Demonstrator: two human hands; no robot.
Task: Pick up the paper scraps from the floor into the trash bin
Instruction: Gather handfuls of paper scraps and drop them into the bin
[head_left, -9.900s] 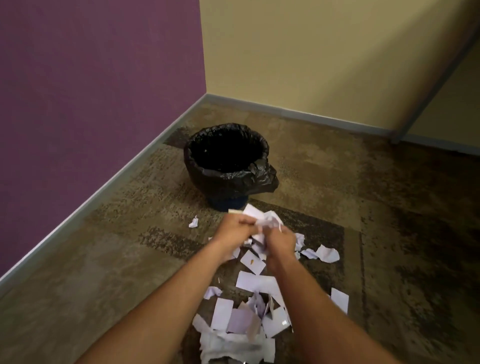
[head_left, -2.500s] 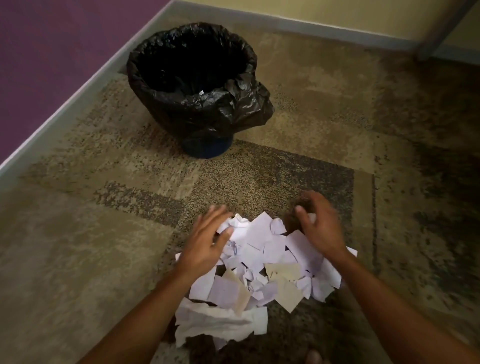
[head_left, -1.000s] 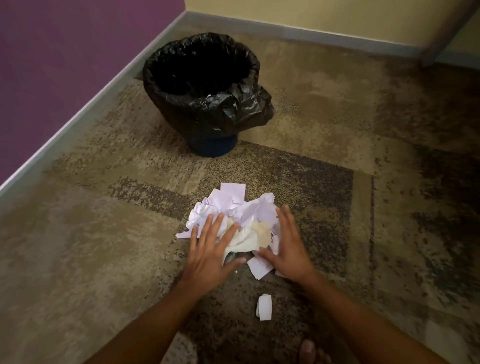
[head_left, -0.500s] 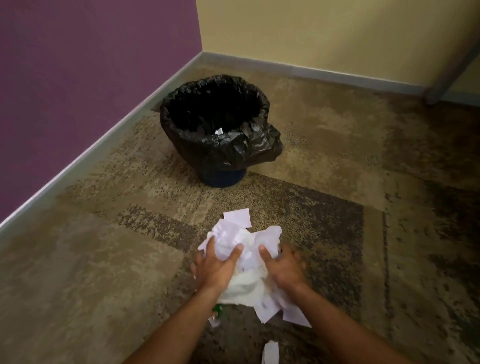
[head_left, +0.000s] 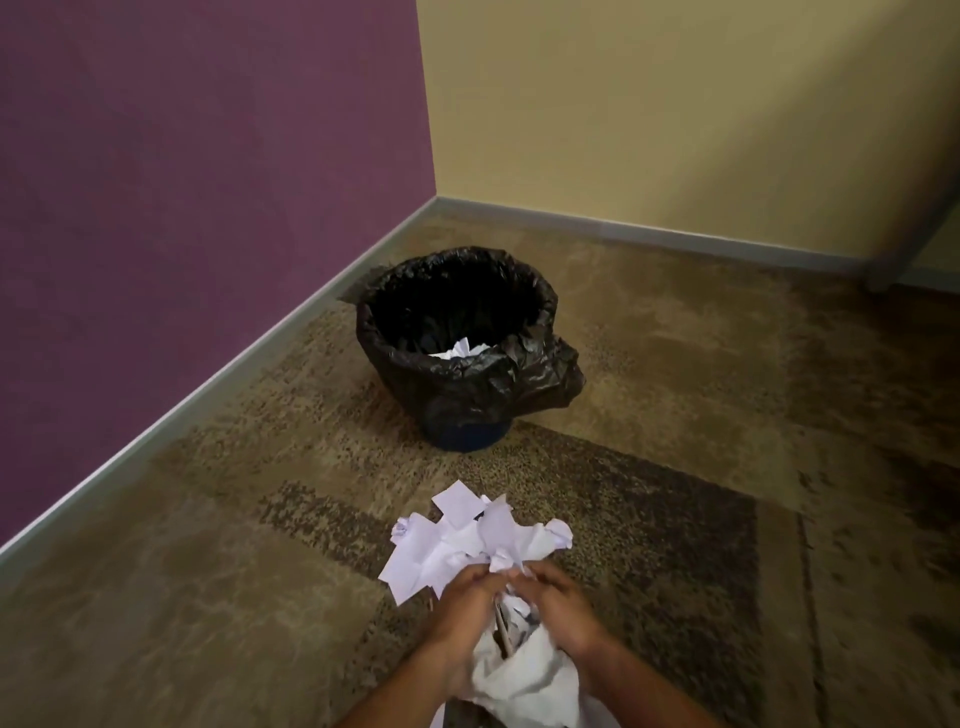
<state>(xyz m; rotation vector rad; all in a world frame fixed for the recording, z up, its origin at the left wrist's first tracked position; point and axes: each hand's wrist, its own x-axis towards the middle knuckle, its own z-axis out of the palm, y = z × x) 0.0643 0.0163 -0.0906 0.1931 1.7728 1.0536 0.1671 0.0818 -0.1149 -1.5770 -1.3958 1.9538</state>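
Observation:
A big bundle of white paper scraps (head_left: 467, 540) is held above the carpet between my two hands. My left hand (head_left: 465, 608) grips its left side and my right hand (head_left: 558, 605) grips its right side, fingers curled into the paper. Loose ends of the bundle hang down between my forearms. The trash bin (head_left: 535, 306), lined with a black plastic bag, stands farther off, near the corner of the room. A few white scraps (head_left: 460, 349) lie inside it near the front rim.
A purple wall (head_left: 182, 208) runs along the left and a yellow wall (head_left: 675, 104) along the back, both with grey skirting. The floor is patterned brown carpet (head_left: 701, 467). A dark post (head_left: 914, 234) stands at the right edge.
Both hands have closed on the gathered pile and lifted it off the carpet. The view has tilted up, so the bin sits farther up and more wall shows.

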